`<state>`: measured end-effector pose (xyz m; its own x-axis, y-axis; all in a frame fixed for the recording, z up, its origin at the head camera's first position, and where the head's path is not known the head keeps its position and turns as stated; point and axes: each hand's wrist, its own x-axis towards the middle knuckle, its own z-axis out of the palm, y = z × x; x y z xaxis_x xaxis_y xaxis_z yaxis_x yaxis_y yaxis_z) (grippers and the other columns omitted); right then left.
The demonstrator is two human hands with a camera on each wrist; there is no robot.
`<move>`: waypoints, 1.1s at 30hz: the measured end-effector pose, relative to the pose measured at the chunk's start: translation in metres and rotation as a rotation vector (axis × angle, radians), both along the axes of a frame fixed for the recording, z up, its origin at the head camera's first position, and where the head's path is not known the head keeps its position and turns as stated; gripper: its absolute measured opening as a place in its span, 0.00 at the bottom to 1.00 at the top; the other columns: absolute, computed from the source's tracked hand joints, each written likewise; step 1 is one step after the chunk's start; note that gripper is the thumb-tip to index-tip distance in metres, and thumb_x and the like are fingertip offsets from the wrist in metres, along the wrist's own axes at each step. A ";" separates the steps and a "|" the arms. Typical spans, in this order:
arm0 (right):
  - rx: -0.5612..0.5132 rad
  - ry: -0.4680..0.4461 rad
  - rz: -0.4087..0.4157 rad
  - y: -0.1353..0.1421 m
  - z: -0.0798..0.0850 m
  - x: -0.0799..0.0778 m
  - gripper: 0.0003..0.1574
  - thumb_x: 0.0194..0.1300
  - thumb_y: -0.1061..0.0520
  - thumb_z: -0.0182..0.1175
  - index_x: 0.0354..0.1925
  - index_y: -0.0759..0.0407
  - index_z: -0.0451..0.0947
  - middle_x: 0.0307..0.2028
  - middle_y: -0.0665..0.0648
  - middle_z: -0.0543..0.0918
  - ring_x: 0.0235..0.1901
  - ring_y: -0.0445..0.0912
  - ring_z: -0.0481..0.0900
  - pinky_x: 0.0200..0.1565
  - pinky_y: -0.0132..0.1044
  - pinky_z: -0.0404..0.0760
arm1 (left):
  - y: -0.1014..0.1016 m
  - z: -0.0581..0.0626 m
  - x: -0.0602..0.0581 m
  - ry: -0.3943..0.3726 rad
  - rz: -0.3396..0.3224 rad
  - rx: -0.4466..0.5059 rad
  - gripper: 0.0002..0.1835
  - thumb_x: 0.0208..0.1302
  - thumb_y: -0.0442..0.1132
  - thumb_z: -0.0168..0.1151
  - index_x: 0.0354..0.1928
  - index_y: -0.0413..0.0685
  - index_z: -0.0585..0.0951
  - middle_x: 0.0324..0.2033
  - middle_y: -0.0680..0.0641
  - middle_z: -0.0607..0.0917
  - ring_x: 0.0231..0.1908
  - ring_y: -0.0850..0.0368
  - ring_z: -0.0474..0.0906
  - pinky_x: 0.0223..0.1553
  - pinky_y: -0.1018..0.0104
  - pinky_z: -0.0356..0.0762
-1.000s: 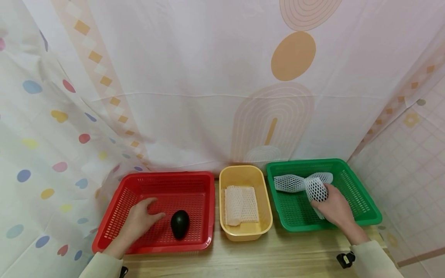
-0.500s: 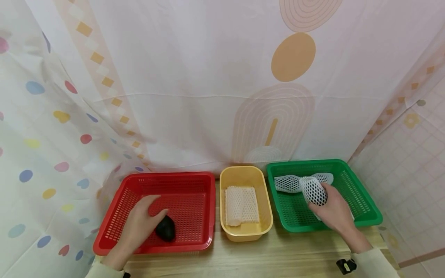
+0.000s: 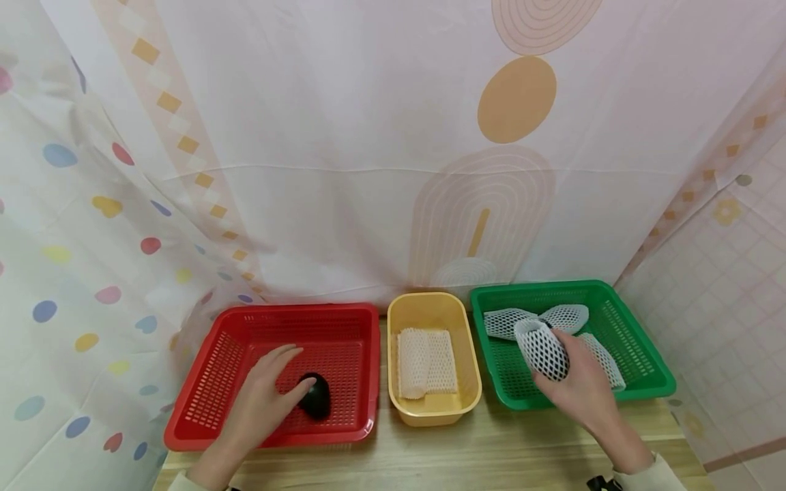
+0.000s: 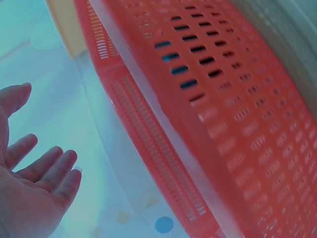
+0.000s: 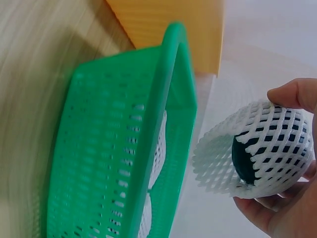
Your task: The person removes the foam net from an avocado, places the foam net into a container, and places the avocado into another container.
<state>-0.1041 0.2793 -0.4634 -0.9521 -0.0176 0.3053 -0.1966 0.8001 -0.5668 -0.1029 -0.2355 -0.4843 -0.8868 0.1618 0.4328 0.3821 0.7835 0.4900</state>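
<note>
My left hand is over the red basket, its fingers loosely spread, the thumb overlapping a dark avocado in the head view. In the left wrist view, the fingers look relaxed, with nothing between them. My right hand grips another avocado sleeved in a white foam net above the green basket. In the right wrist view, the net's open end points away from my palm and the dark fruit shows through it. Several white foam-netted pieces lie in the green basket.
A yellow bin stands between the two baskets, with white foam nets inside. All three containers are on a wooden table. A patterned curtain hangs behind them.
My right hand has drawn the netted avocado left and toward me, uncovering a netted piece behind it. My left hand has moved right; the bare avocado shifted left, then back right.
</note>
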 end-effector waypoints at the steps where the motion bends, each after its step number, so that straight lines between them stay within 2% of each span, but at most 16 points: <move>1: 0.004 0.010 0.005 -0.002 0.000 0.002 0.47 0.53 0.59 0.77 0.67 0.71 0.70 0.55 0.72 0.80 0.49 0.64 0.80 0.44 0.64 0.81 | 0.002 0.000 0.001 0.002 -0.001 0.003 0.31 0.54 0.36 0.82 0.60 0.38 0.82 0.58 0.35 0.83 0.58 0.36 0.79 0.55 0.37 0.79; 5: 0.003 0.034 0.020 -0.010 -0.003 0.009 0.47 0.50 0.60 0.79 0.65 0.69 0.72 0.54 0.70 0.81 0.48 0.62 0.81 0.43 0.61 0.81 | 0.008 0.000 0.005 -0.003 0.002 0.015 0.31 0.55 0.37 0.82 0.60 0.38 0.82 0.59 0.36 0.83 0.59 0.38 0.79 0.55 0.38 0.79; 12: -0.005 0.104 0.031 -0.019 -0.008 0.019 0.47 0.45 0.61 0.81 0.63 0.66 0.74 0.53 0.67 0.81 0.47 0.58 0.80 0.41 0.57 0.81 | 0.017 -0.003 0.013 -0.056 0.017 0.039 0.32 0.55 0.39 0.82 0.62 0.40 0.82 0.60 0.37 0.82 0.60 0.37 0.78 0.56 0.35 0.78; 19: -0.009 0.176 0.062 -0.027 -0.020 0.029 0.50 0.41 0.64 0.82 0.63 0.64 0.74 0.55 0.63 0.81 0.50 0.54 0.79 0.43 0.56 0.81 | 0.026 -0.014 0.025 0.009 -0.027 0.029 0.36 0.50 0.39 0.85 0.62 0.42 0.82 0.61 0.40 0.83 0.59 0.41 0.79 0.55 0.38 0.80; 21: -0.007 0.183 0.077 -0.029 -0.023 0.032 0.51 0.39 0.64 0.82 0.63 0.65 0.74 0.55 0.64 0.81 0.50 0.53 0.79 0.43 0.55 0.82 | 0.029 -0.017 0.029 0.039 -0.040 0.011 0.37 0.48 0.40 0.86 0.63 0.44 0.82 0.61 0.42 0.83 0.59 0.44 0.80 0.55 0.43 0.81; 23: -0.005 0.186 0.097 -0.031 -0.025 0.035 0.52 0.38 0.65 0.83 0.63 0.66 0.74 0.55 0.64 0.81 0.51 0.53 0.79 0.44 0.54 0.82 | 0.033 -0.019 0.032 0.066 -0.055 -0.004 0.39 0.46 0.40 0.87 0.63 0.45 0.82 0.61 0.44 0.83 0.59 0.45 0.80 0.60 0.57 0.79; 26: -0.010 0.197 0.127 -0.035 -0.030 0.038 0.53 0.36 0.66 0.83 0.63 0.66 0.74 0.56 0.63 0.81 0.52 0.53 0.79 0.52 0.39 0.80 | 0.038 -0.022 0.037 0.122 -0.095 -0.012 0.41 0.42 0.39 0.88 0.63 0.45 0.82 0.62 0.45 0.83 0.58 0.46 0.80 0.65 0.75 0.68; 28: -0.007 0.208 0.145 -0.037 -0.033 0.041 0.54 0.35 0.66 0.83 0.63 0.64 0.75 0.57 0.61 0.81 0.54 0.54 0.79 0.56 0.29 0.74 | 0.042 -0.023 0.040 0.150 -0.126 -0.008 0.41 0.42 0.40 0.88 0.64 0.46 0.82 0.62 0.45 0.83 0.58 0.46 0.80 0.66 0.81 0.60; 30: -0.010 0.221 0.161 -0.040 -0.036 0.043 0.55 0.34 0.67 0.83 0.63 0.64 0.75 0.57 0.60 0.81 0.54 0.53 0.79 0.58 0.21 0.66 | 0.045 -0.024 0.042 0.182 -0.160 -0.009 0.41 0.45 0.42 0.87 0.64 0.46 0.82 0.63 0.46 0.83 0.58 0.46 0.80 0.66 0.79 0.61; 33: -0.013 0.237 0.183 -0.044 -0.041 0.047 0.55 0.32 0.67 0.83 0.63 0.64 0.75 0.58 0.60 0.81 0.55 0.53 0.79 0.60 0.19 0.64 | 0.049 -0.026 0.045 0.207 -0.193 -0.024 0.38 0.53 0.49 0.83 0.66 0.48 0.81 0.63 0.47 0.82 0.58 0.47 0.80 0.66 0.75 0.62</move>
